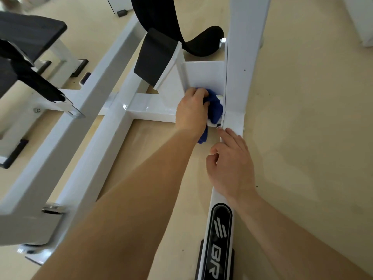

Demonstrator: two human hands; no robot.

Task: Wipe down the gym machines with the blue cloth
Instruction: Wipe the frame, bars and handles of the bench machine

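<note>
- Two hands work: our left hand (191, 112) clenches the blue cloth (214, 106) against the white frame (153, 108) joint.
- Our right hand (230, 162) rests released on the rail.
- Risk: the cloth snags on the bolt (218, 126), leaving the corner unwiped.

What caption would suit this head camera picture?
Left hand presses the blue cloth onto a white machine frame; right hand rests alongside.

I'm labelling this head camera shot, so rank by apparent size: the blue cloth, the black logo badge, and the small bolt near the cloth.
1. Black logo badge, largest, though nearer the camera and cut off.
2. Blue cloth, partly hidden under the left hand.
3. Bolt, smallest by far.
</note>
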